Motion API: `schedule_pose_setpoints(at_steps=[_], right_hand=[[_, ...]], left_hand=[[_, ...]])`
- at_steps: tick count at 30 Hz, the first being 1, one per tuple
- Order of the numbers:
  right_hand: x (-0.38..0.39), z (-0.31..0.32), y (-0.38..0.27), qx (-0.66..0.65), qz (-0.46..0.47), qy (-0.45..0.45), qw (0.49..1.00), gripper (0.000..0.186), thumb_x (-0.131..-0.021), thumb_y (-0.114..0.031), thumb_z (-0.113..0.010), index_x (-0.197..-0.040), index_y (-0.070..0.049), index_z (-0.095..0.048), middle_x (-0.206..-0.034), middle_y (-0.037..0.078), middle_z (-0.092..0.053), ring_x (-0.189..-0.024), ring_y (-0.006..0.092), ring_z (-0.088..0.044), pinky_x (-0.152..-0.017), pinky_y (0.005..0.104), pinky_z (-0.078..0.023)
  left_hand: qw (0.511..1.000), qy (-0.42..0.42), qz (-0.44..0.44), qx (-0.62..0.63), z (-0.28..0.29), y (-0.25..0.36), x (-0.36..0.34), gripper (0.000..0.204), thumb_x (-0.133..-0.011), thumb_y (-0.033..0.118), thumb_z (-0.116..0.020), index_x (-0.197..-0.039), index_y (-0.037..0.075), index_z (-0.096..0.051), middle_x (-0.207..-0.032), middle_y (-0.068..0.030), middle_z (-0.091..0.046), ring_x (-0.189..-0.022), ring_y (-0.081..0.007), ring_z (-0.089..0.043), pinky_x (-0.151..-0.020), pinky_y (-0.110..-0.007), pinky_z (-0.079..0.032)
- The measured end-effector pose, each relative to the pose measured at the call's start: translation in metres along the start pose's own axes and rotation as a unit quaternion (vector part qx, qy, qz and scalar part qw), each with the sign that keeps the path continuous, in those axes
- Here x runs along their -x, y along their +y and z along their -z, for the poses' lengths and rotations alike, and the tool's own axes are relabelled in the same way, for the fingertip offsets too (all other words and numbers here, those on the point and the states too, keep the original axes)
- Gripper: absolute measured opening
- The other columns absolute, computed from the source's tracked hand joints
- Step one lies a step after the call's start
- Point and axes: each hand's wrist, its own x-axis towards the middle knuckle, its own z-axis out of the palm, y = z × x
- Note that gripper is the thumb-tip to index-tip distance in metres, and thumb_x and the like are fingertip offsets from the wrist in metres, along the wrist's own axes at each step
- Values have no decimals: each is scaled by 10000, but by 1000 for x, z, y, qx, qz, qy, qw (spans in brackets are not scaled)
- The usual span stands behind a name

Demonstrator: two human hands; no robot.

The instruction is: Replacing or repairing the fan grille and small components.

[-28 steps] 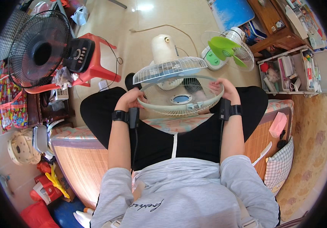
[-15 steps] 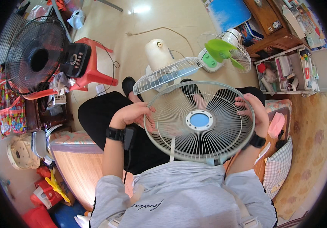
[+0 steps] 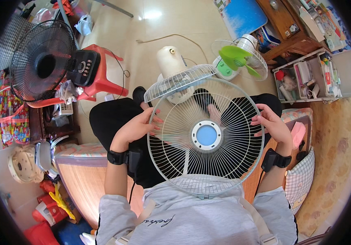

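A round wire fan grille [image 3: 208, 160] with a pale blue centre disc stands in front of my body, its face turned up toward me and its lower edge against my grey shirt. My left hand [image 3: 138, 127] is closed on its left rim, fingertips showing at the wires. At the right rim, the fingers of my right hand [image 3: 274, 124] are bent around the edge. Just beyond the grille is a white fan [image 3: 171, 61] on the floor, with its own wire cage [image 3: 179, 81] facing me. The grille's upper part overlaps that cage.
A black fan [image 3: 44, 67] rests by a red plastic stool [image 3: 106, 69] at the left. A small fan with green blades [image 3: 234, 57] stands at the far right, near an organizer box [image 3: 306, 79]. A cord [image 3: 171, 36] lies on the floor. A checked cushion [image 3: 300, 179] is beside me.
The grille has tilted to show its face more fully, and its lower edge has come down toward my shirt. My right hand has shifted along the rim; both hands still hold it.
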Motion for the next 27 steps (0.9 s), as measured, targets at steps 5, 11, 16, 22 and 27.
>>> schedule_pose_setpoints(at_steps=[5, 11, 16, 22, 27], right_hand=[[-2, 11, 4, 141, -53, -56, 987, 107, -893, -115, -464, -941, -20, -468, -787, 61, -571, -690, 139, -614, -569, 250, -525], [14, 18, -5, 164, -92, -48, 981, 102, -873, -83, -491, -844, 14, -480, -786, 60, -596, -679, 149, -633, -592, 251, -518], [10, 28, 1, 95, 58, 0, 994, 58, -847, -30, -477, -890, 9, -487, -823, 62, -579, -744, 134, -622, -649, 241, -513], [3, 21, -39, 211, 122, -29, 969, 89, -824, -38, -484, -868, 38, -500, -720, 51, -572, -647, 108, -584, -582, 234, -480], [-2, 15, -76, 287, 121, -28, 950, 126, -830, -73, -495, -884, 37, -523, -651, 67, -586, -595, 117, -600, -560, 241, -479]], left_hand=[[998, -53, 29, -2, -4, 15, 16, 350, -809, -36, -479, -1154, -11, -433, -1008, -117, -581, -906, -173, -589, -730, -276, -517], [999, -6, 32, 18, -13, 29, 7, 245, -834, 66, -557, -1043, -43, -494, -795, -66, -593, -790, -131, -602, -672, -255, -506], [997, 50, -48, -33, -14, 36, -3, 199, -897, 129, -501, -1003, -39, -494, -934, -110, -616, -843, -155, -617, -725, -263, -507], [998, 53, 20, -2, -10, 73, 4, 287, -908, 165, -494, -1114, -32, -468, -888, -134, -621, -817, -170, -629, -696, -260, -513], [993, -1, 5, -115, -2, 99, 10, 385, -905, 94, -460, -1283, 58, -397, -899, -91, -627, -802, -146, -615, -683, -273, -518]])
